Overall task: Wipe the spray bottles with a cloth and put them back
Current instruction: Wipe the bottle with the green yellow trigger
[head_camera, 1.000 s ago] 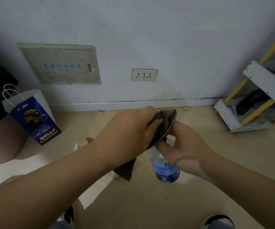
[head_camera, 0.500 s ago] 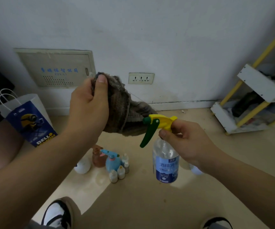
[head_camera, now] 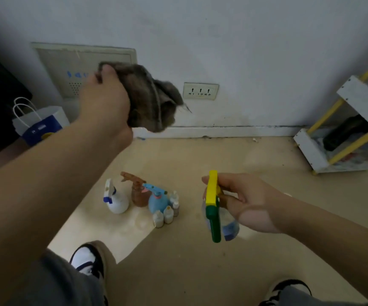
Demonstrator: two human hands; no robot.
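The left hand (head_camera: 105, 100) grips one grey cloth (head_camera: 152, 100), up high. The right hand (head_camera: 245, 202) holds one clear bottle (head_camera: 229, 228) by its sprayer, well below the cloth. Left of that hand, three more stand on the floor (head_camera: 200, 272): white bottle (head_camera: 115, 200), brown bottle (head_camera: 139, 194), blue bottle (head_camera: 157, 200), with four small bottles (head_camera: 168, 214) beside them.

1. Views: 1, head-worn and wide-angle. Straight edges bow toward the frame borders.
2. Position: above the person's own forearms, which enter from the bottom corners.
3. Facing: forward and down. The wall (head_camera: 256, 40) fills the top, the floor (head_camera: 178, 268) lies below, and the shoes (head_camera: 86, 259) are at the bottom edge.
4. Nearness: the left hand (head_camera: 105, 100) and right hand (head_camera: 249, 202) are close, the wall farther.
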